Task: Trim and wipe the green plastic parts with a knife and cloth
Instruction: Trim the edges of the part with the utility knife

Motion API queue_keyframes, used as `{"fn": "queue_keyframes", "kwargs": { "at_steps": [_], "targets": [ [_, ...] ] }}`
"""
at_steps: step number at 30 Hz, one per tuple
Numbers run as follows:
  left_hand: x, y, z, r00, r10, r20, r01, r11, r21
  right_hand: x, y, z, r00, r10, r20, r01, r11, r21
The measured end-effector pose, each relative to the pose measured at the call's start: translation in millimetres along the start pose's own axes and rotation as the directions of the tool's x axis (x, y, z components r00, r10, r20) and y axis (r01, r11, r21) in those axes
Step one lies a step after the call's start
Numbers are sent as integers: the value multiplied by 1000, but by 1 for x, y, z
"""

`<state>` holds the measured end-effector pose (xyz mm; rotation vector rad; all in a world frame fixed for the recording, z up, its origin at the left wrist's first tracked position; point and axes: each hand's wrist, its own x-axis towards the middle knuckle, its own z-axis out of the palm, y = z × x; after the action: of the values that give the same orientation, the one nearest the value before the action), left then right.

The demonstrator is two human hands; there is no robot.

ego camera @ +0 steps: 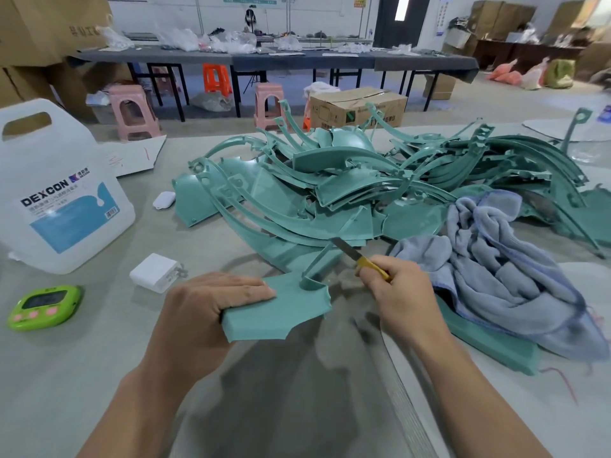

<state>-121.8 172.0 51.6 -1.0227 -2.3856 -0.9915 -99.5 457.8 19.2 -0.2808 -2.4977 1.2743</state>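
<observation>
The left hand (pixel 211 302) holds a flat green part (pixel 277 312) near the middle of the table (pixel 82 375). Its fingers lie nearly straight across the top face, and the thumb is hidden under the near edge (so the grip looks like a pinch from above and below). A thin arm of the same part rises from its far right corner toward the pile.

The right hand (pixel 396 292) is curled round the yellow handle of a knife (pixel 357 256). The blade points far and left, with its tip at that thin arm; whether it touches cannot be told.

Just beyond both hands lies a big heap of green parts (pixel 347 193), curved strips and shell pieces tangled together, spreading to the far right. A blue-grey cloth (pixel 502 266) lies crumpled to the right of the knife hand, draped over another green piece (pixel 489 342) and against the heap.

On the left stand a white jug (pixel 56 193) with a blue label, a green timer (pixel 44 305) near it, a white charger (pixel 153 272) and a small white case (pixel 164 200). Far behind are pink stools (pixel 132 110) and a cardboard box (pixel 357 105).
</observation>
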Motion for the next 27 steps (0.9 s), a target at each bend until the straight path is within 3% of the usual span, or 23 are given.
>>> {"fn": "queue_keyframes", "kwargs": {
  "at_steps": [5,7,13,20,24,27],
  "targets": [
    [-1,1,1,999,39,35,-40,999,33,-9,-10,8,970,-133,204,141,990,-24],
    [0,3,1,997,70,37,-71,996,47,-8,-9,9,968,-123,219,140,988,-63],
    [1,7,1,995,95,32,-97,994,52,3,5,1,999,32,1,-31,991,-130],
    [2,11,2,993,119,16,-120,993,17,12,13,-14,954,65,-294,-120,978,-172],
    [2,11,4,992,126,20,-126,992,4,12,15,-16,932,69,-355,-145,970,-194],
    [1,10,6,992,123,26,-123,992,3,7,11,-11,950,37,-309,-93,981,-169]
  ]
}}
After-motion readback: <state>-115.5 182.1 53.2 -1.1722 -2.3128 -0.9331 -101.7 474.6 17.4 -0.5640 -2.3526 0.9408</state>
